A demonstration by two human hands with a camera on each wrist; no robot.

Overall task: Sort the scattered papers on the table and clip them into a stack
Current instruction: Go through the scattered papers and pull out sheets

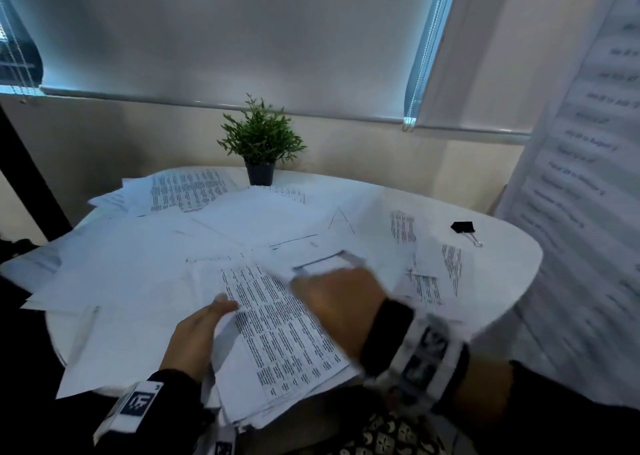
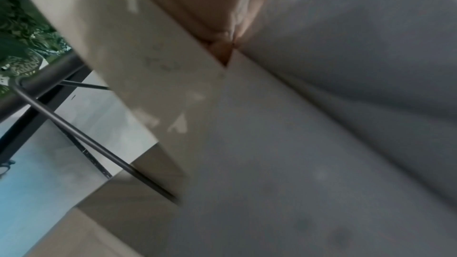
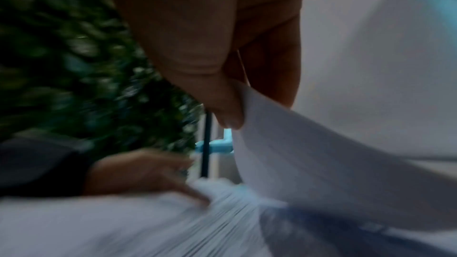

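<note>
Both hands clamp paper, left hand [image 1: 194,336] gripping the near stack [image 1: 277,343], right hand [image 1: 332,302] pinching a thin floppy sheet [image 3: 309,163] by its edge.

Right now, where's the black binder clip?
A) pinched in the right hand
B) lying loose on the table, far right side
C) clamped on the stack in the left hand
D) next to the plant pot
B: the black binder clip lies loose on the table at the far right, apart from the stack that the left hand holds and from the right hand, which pinches a sheet.
</note>
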